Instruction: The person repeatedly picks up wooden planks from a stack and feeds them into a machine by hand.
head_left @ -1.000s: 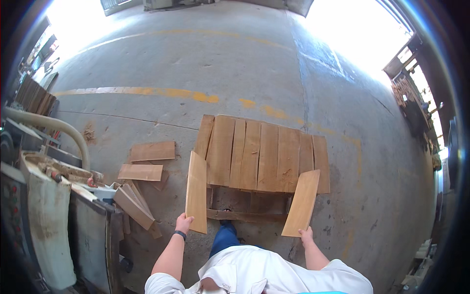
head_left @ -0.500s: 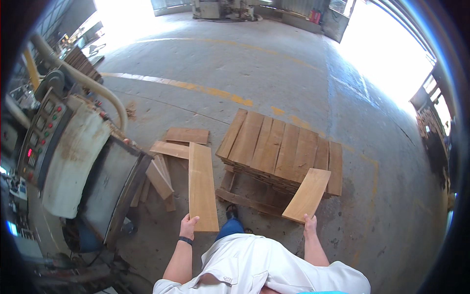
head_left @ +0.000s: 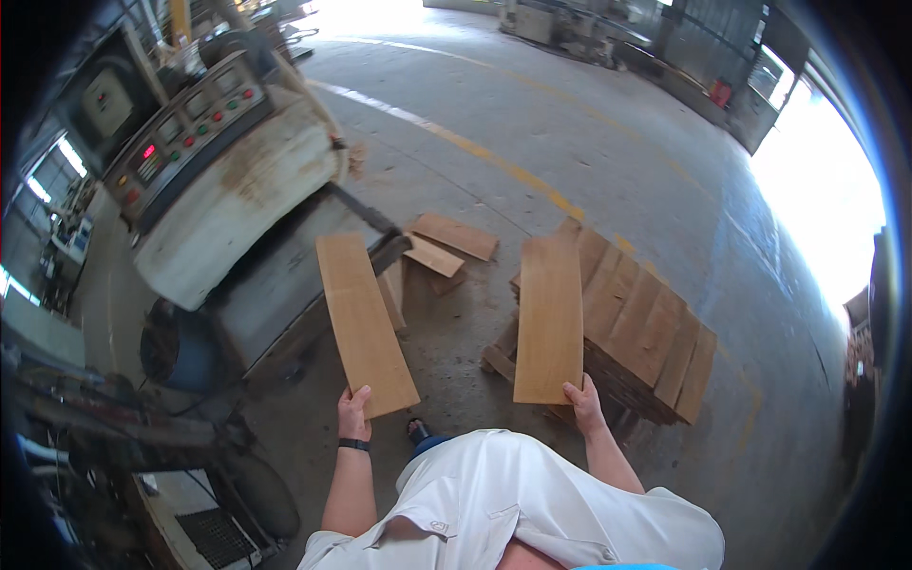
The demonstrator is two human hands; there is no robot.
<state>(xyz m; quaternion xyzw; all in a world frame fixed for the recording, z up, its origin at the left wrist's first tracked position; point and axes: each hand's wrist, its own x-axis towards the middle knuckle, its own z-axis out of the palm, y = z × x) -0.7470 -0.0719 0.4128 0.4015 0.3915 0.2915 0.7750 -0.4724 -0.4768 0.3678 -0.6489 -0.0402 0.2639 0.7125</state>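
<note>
My left hand (head_left: 353, 410) grips one wooden board (head_left: 366, 328) by its near left corner, thumb on top. The board is pale brown and tilts out in front of me, its far end near the machine's table. A second wooden board (head_left: 550, 323) of similar size is held by my right hand (head_left: 586, 404) at its near right corner. Its upper part covers some of the board stack behind it. Both boards are apart from each other, and the fingers beneath them are hidden.
A machine with a button panel (head_left: 190, 133) and a grey metal table (head_left: 275, 271) stands to the left. Several loose boards (head_left: 454, 236) lie on the floor beyond it. On the right is a stack of boards (head_left: 646, 318). A blue bin (head_left: 176, 347) sits below the machine.
My view has turned left toward the machine, which now appears larger. The right board has swung up to stand nearly parallel to the left one. Both hands keep their grip.
</note>
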